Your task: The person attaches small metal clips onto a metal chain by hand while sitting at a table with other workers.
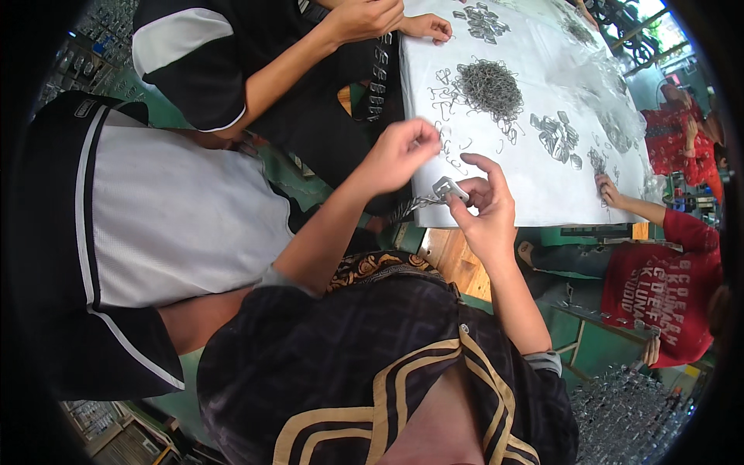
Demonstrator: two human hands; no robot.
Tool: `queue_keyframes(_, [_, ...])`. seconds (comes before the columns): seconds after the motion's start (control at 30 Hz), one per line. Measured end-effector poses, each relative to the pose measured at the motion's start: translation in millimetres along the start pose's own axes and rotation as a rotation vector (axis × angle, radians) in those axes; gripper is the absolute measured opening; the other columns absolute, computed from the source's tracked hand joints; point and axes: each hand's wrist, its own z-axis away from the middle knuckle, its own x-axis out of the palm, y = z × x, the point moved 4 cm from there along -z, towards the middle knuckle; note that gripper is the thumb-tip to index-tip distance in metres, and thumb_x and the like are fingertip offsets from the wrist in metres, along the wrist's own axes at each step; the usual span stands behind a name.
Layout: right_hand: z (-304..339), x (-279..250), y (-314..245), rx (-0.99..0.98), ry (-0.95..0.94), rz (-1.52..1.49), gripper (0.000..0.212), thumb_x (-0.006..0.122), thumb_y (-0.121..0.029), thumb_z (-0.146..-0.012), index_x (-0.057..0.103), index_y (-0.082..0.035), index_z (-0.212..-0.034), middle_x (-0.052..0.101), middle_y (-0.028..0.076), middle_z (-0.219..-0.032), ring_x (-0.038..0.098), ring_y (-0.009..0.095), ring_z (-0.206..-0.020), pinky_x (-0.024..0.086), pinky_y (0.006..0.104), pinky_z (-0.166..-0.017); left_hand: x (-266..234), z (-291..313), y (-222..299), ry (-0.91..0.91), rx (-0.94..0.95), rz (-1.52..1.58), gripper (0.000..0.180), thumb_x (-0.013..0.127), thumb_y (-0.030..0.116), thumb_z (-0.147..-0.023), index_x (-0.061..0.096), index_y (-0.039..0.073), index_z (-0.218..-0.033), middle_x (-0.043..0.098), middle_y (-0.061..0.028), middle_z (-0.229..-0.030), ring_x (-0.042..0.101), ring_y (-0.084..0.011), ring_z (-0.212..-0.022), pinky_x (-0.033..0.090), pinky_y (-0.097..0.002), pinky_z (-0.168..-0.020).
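My right hand [488, 208] is closed on a small silver metal clip [447, 187], pinched between thumb and fingers over the table's near edge. Its index finger stretches away from the clip. Beside it, a string of similar shiny metal pieces [412, 208] trails to the left; how it joins the clip is hard to make out. My left hand [401, 153] is raised a little to the left, thumb and fingertips pressed together. They are slightly blurred, and whatever they hold is hidden. Loose bent wire hooks [453, 161] lie on the white tabletop [535, 194] just past both hands.
A heap of wire hooks [490, 87] lies farther back, with metal clips [556, 138] piled to its right and more clips [482, 22] behind. A co-worker's hand [426, 28] works at the left edge, another's hand [612, 191] at the right. Clear plastic [589, 74] covers the far side.
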Motion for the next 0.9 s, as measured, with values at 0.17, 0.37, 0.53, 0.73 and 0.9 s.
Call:
queue_keyframes(0.17, [2.5,7.4,-8.8,-0.023,0.002,0.034,0.049,0.063,0.006,-0.074,0.05,-0.007,-0.119,0.063,0.004,-0.07,0.054,0.01,-0.06,0.045,0.0241,-0.059,11.4,59.6,40.0,0.061,0.222,-0.233,0.005,0.056,0.004,-0.087,0.052,0.002,-0.09,0.052,-0.0079,-0.104,0.05,-0.0136,-0.093,0.041,-0.0267,-0.081])
queue_keyframes(0.37, [10.0,17.0,-24.2,-0.067,-0.04,0.1,0.051,0.062,0.006,-0.073,0.049,-0.01,-0.12,0.063,0.008,-0.071,0.058,0.014,-0.058,0.046,0.0285,-0.055,18.3,74.5,48.8,0.146,0.307,-0.369,0.006,0.055,0.001,-0.085,0.051,0.002,-0.089,0.053,-0.0108,-0.103,0.052,-0.0186,-0.094,0.041,-0.0288,-0.084])
queue_keyframes(0.53, [19.0,18.1,-29.4,-0.143,-0.008,0.125,0.051,0.061,0.005,-0.073,0.049,-0.011,-0.12,0.061,0.008,-0.068,0.06,0.019,-0.058,0.048,0.0318,-0.056,21.4,79.6,52.8,0.218,0.378,-0.41,0.009,0.056,0.0,-0.082,0.051,0.002,-0.089,0.055,-0.0122,-0.099,0.053,-0.0255,-0.094,0.042,-0.0331,-0.083])
queue_keyframes(0.73, [27.9,19.3,-25.1,-0.257,0.04,0.13,0.051,0.06,0.004,-0.074,0.049,-0.011,-0.122,0.058,0.007,-0.071,0.06,0.019,-0.062,0.049,0.0312,-0.06,37.1,86.8,69.3,0.273,0.412,-0.61,0.011,0.057,-0.004,-0.078,0.052,0.001,-0.087,0.056,-0.0157,-0.093,0.054,-0.0314,-0.09,0.043,-0.0374,-0.081])
queue_keyframes(0.9, [33.6,12.8,-22.6,-0.314,0.112,0.174,0.05,0.06,0.005,-0.071,0.049,-0.008,-0.118,0.06,0.014,-0.073,0.062,0.033,-0.07,0.049,0.0399,-0.065,46.1,90.7,61.9,0.275,0.388,-0.58,0.005,0.05,-0.005,-0.084,0.051,-0.001,-0.088,0.054,-0.0135,-0.096,0.053,-0.0196,-0.087,0.043,-0.0282,-0.078])
